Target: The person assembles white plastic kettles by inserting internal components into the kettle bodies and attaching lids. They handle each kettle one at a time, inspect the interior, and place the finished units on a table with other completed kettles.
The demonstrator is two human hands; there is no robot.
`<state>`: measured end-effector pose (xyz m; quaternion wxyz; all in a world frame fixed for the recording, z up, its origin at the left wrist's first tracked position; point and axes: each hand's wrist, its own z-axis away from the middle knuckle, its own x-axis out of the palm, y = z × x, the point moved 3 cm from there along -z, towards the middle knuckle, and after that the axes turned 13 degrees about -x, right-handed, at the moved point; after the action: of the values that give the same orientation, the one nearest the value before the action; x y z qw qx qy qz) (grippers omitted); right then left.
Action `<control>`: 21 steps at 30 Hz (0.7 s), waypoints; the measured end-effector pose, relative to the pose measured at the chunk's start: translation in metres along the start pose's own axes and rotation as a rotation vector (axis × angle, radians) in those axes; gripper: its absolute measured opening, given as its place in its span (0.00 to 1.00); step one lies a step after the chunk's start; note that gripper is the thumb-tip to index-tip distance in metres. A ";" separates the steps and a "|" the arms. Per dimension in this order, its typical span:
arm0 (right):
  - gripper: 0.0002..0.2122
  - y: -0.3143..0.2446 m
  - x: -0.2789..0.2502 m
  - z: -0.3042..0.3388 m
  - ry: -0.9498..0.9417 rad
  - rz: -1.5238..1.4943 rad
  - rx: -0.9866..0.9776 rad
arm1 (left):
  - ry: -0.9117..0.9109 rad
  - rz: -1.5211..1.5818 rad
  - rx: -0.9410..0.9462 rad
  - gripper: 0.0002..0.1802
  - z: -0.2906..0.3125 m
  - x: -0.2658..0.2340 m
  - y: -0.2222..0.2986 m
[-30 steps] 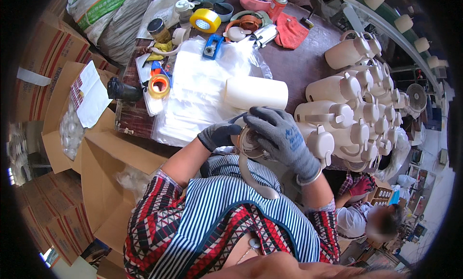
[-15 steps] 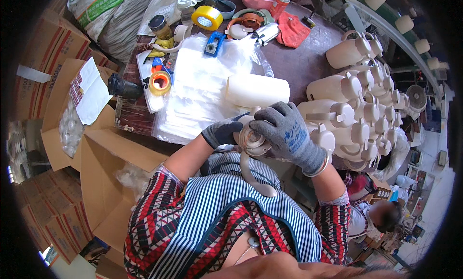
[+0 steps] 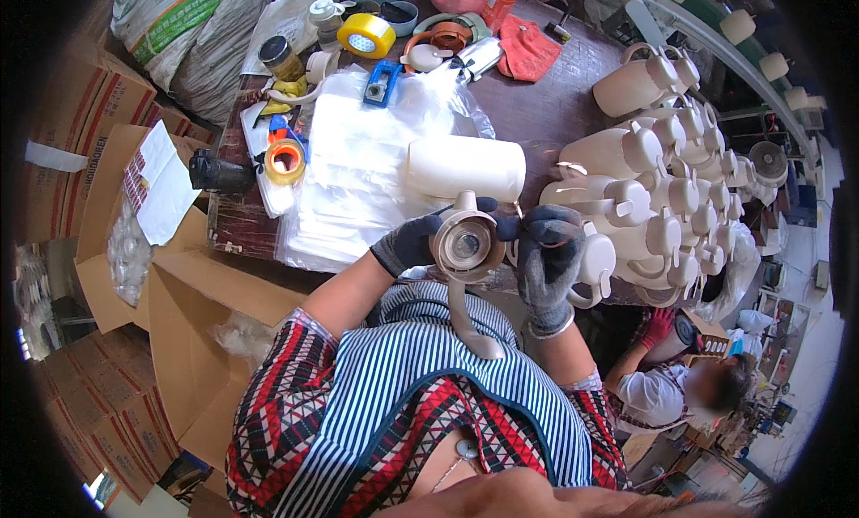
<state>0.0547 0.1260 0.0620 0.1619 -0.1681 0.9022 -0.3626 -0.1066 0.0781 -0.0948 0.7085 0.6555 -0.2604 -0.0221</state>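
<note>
My left hand (image 3: 413, 242), in a dark grey work glove, is closed on a beige jug top (image 3: 467, 266). Its round underside faces up, showing rings and a clear centre. A long curved handle (image 3: 472, 326) hangs from it toward my apron. Just right of it, apart from the top, my gloved right hand (image 3: 550, 259) has its fingers curled into a pinch. Something thin seems to show at the fingertips, too small to name. Beyond both hands a cream jug body (image 3: 467, 168) lies on its side on clear plastic bags (image 3: 344, 178).
Many beige jugs (image 3: 626, 151) with handles crowd the table's right side. Yellow tape (image 3: 366, 36), an orange-cored tape roll (image 3: 284, 161), jars and a red cloth (image 3: 530, 48) lie farther back. Open cardboard boxes (image 3: 206, 339) stand at left. Another person (image 3: 653, 395) works at right.
My right hand has come off the jug top and moved right, its fingers now pinched. The left hand keeps the top, whose round underside is now uncovered and turned up.
</note>
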 end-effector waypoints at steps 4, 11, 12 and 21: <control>0.13 0.013 0.005 0.012 -0.061 -0.049 0.027 | 0.146 -0.362 0.114 0.45 0.005 0.007 0.035; 0.19 -0.012 -0.020 -0.019 -0.796 0.563 -0.642 | 0.176 -0.531 -0.001 0.44 0.004 -0.007 0.036; 0.20 -0.008 -0.023 -0.016 -0.823 0.577 -0.641 | 0.161 -0.563 0.027 0.43 0.004 -0.014 0.031; 0.23 -0.026 -0.022 -0.023 -1.004 0.543 -0.765 | -0.071 0.455 -0.295 0.29 0.037 0.023 0.034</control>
<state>0.0695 0.1316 0.0994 0.5746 -0.1292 0.7928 0.1567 -0.1121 0.0398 -0.0545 0.7735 0.4687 -0.4196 0.0769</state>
